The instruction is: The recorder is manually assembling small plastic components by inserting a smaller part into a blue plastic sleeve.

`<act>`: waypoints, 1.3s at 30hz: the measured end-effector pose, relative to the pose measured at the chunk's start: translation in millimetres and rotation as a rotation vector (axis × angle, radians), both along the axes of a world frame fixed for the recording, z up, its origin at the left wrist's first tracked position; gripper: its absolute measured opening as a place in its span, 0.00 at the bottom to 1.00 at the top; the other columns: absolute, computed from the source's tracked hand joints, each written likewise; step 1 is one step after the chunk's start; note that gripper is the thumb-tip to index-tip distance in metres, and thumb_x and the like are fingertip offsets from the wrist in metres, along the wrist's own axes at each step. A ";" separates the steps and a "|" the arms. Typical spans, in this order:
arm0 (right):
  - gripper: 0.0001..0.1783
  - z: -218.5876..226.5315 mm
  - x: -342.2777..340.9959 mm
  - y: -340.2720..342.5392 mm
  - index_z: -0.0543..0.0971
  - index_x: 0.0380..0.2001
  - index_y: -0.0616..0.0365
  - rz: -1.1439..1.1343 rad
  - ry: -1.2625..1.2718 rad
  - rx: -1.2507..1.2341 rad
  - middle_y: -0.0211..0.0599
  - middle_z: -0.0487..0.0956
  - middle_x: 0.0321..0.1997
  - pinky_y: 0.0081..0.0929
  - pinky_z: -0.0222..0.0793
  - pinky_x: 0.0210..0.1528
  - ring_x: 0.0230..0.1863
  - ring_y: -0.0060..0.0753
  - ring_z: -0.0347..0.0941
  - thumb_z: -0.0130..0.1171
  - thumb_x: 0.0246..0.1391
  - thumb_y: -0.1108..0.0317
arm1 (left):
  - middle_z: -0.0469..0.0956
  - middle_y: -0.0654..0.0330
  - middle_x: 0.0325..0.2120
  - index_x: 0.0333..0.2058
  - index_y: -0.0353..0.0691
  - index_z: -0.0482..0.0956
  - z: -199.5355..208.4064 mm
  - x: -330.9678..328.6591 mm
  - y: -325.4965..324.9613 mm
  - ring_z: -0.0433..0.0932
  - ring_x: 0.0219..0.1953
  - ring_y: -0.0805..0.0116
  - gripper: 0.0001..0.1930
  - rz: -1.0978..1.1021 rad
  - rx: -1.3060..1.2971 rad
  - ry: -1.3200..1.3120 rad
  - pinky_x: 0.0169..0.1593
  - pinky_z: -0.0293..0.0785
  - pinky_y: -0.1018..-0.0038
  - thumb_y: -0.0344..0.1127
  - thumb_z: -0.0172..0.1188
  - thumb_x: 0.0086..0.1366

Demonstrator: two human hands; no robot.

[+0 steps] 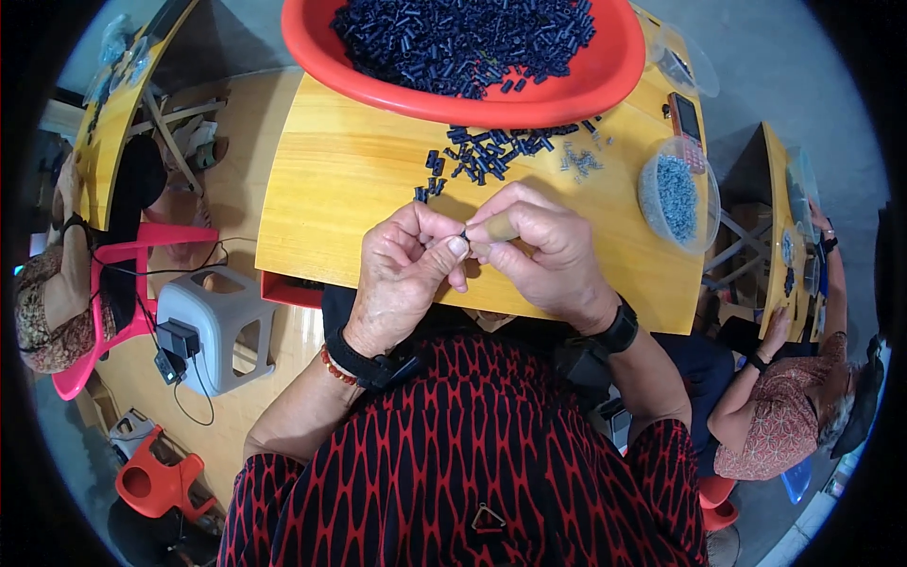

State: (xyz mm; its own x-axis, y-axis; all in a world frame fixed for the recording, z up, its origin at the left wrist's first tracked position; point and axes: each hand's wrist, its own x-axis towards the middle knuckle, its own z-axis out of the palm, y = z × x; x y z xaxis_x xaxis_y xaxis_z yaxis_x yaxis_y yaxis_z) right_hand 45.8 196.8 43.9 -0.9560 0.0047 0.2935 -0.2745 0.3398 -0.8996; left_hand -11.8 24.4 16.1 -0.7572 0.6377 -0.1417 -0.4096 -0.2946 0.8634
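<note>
My left hand (pixel 406 260) and my right hand (pixel 543 246) meet over the near edge of the yellow table (pixel 331 180). Pinched between the left thumb and fingers is a small dark plastic part (pixel 464 234), mostly hidden by the fingertips. The right thumb and index finger close at the same spot, and a tan cover (pixel 501 225) wraps the right index finger. Whether the right hand grips the same part or another tiny piece cannot be made out. Just beyond the hands lie loose dark plastic parts (pixel 482 156) and a few small clear pieces (pixel 581 163).
A red basin (pixel 463 109) heaped with dark parts (pixel 463 42) stands at the far side. On the right are a clear tub (pixel 710 222) of small bluish-grey pieces and a phone (pixel 686 123). A grey stool (pixel 203 326) stands left. Other people sit at tables on both sides.
</note>
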 end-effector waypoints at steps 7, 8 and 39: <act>0.05 -7.9 -9.5 6.8 0.81 0.33 0.65 -0.085 -0.145 -0.192 0.35 0.76 0.29 0.21 0.70 0.29 0.30 0.24 0.76 0.60 0.52 0.80 | 0.76 0.61 0.26 0.38 0.34 0.73 -0.2 6.8 -0.1 0.73 0.23 0.76 0.04 0.099 -0.067 0.100 0.31 0.75 0.78 0.27 0.58 0.66; 0.06 -8.4 -16.0 7.4 0.82 0.34 0.65 -0.165 -0.139 -0.133 0.37 0.77 0.29 0.24 0.70 0.30 0.29 0.28 0.76 0.61 0.51 0.80 | 0.75 0.62 0.25 0.38 0.35 0.73 -0.3 8.9 -0.5 0.73 0.23 0.76 0.04 0.232 -0.039 0.082 0.31 0.75 0.77 0.26 0.57 0.66; 0.07 -2.8 -14.4 -23.9 0.79 0.35 0.66 -0.053 0.036 0.270 0.45 0.73 0.30 0.35 0.70 0.33 0.30 0.46 0.74 0.60 0.49 0.79 | 0.75 0.59 0.33 0.42 0.37 0.70 -15.1 -4.1 0.4 0.75 0.32 0.71 0.05 0.649 0.062 0.227 0.40 0.75 0.72 0.27 0.54 0.68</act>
State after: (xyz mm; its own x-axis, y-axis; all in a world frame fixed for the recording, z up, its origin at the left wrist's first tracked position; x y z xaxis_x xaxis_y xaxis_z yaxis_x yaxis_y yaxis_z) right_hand 31.4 172.9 41.1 -0.9453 -0.0288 0.3250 -0.2805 0.5804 -0.7645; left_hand -15.9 24.8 1.1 -0.9951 0.0468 0.0875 0.0553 -0.4712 0.8803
